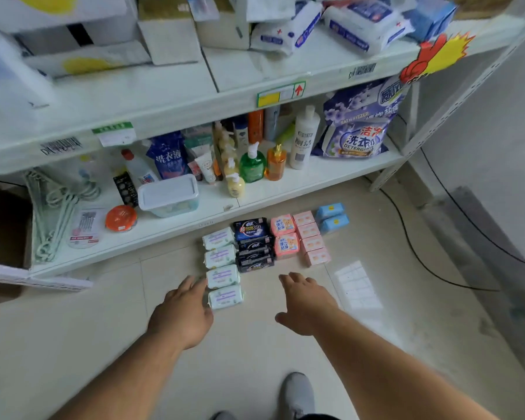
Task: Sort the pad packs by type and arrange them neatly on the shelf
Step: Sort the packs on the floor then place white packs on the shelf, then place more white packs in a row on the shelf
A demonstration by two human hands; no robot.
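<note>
Both forearms reach forward from the bottom edge, above a grey shoe on the tiled floor. White metal shelving fills the upper half of the view; its lower board carries detergent bags, pump bottles, a lidded tub and a bundle of hangers, and the board above holds boxes and wipe packs. Pad packs lie on the floor just in front of the lower board, already grouped by type in touching columns: four white-green packs, a stack of dark navy packs, two salmon bear-print packs, four pale pink packs and two blue packs. Left hand is spread, holding nothing, its fingertips at the near end of the white-green column; whether they touch it cannot be told. Right hand is likewise spread and empty, hovering near the foot of the navy column and well apart from the left. Sorting appears complete, while transfer to the shelf is judged not yet done. Lifting one column at a time, pressed between both palms from its ends, would likely keep the packs aligned; soft wrappers may slip if squeezed unevenly. Shelf space looks crowded, so a gap may need clearing first. A black cable trails across the floor at right, beside a grey wall.
</note>
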